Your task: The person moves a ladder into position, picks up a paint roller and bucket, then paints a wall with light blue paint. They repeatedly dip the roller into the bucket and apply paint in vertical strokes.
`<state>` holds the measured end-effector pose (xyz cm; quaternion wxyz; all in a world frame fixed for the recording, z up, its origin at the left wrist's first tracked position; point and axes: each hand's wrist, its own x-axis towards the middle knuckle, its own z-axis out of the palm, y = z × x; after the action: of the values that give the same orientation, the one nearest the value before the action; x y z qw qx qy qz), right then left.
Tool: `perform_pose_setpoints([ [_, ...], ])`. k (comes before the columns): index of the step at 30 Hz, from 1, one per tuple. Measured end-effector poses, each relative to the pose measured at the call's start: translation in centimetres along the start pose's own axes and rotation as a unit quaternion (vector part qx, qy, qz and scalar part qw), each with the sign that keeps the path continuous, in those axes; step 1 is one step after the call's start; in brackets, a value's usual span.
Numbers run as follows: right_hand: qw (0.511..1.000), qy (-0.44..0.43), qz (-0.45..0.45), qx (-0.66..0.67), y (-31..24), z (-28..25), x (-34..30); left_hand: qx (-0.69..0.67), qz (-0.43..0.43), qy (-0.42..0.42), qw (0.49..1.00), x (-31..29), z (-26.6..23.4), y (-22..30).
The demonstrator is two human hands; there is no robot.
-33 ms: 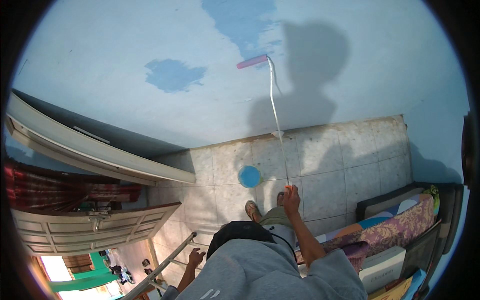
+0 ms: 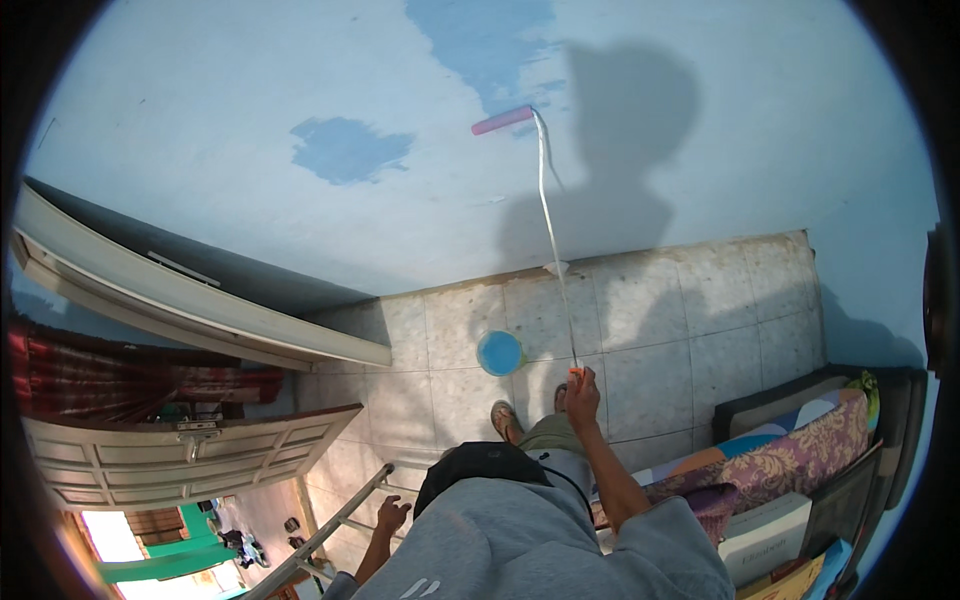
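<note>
The fingers of the right hand are curled closed around the orange grip at the near end of a long-handled paint roller. Holding it by its end seems to give the arm the rod's full length of reach. The left hand hangs low, its fingers loosely parted and nothing visible in them; it is just beside a ladder, and whether it touches a rail I cannot tell. It is probably free because the roller looks light enough for one hand.

From the grip, the thin pale rod runs away from the body and bends partway, likely so that the pink sleeve can lie flat to the wall. The sleeve appears to rest against it, at the lower edge of the upper darker blue patch; a separate patch lies to the left.

On the tiled floor, between the feet and the wall, stands a round bucket with blue contents, presumably put there to be within the roller's reach. Farther out, patterned cloth and other belongings are piled at the right, perhaps to keep them away from the wall, and a panelled door is at the left.
</note>
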<state>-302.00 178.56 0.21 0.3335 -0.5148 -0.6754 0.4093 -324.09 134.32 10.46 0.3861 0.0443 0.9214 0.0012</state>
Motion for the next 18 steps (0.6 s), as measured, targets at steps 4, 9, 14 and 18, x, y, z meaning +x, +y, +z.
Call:
perform_pose_setpoints([
  [4,1.000,-0.027,-0.012,0.010,-0.4,1.3,1.1,0.009,-0.006,-0.001,1.000,-0.1,0.2,-0.8],
  [9,0.998,-0.029,-0.049,-0.002,-2.7,3.4,3.9,-0.010,-0.009,-0.012,1.000,-0.7,0.6,-0.6],
  [14,0.997,-0.058,-0.044,0.039,-2.0,4.4,2.5,-0.029,-0.013,-0.008,0.999,0.3,1.1,-1.9],
  [18,0.995,-0.083,-0.004,0.050,-2.7,4.1,1.8,-0.031,-0.026,-0.013,0.999,0.1,1.7,-2.0],
])
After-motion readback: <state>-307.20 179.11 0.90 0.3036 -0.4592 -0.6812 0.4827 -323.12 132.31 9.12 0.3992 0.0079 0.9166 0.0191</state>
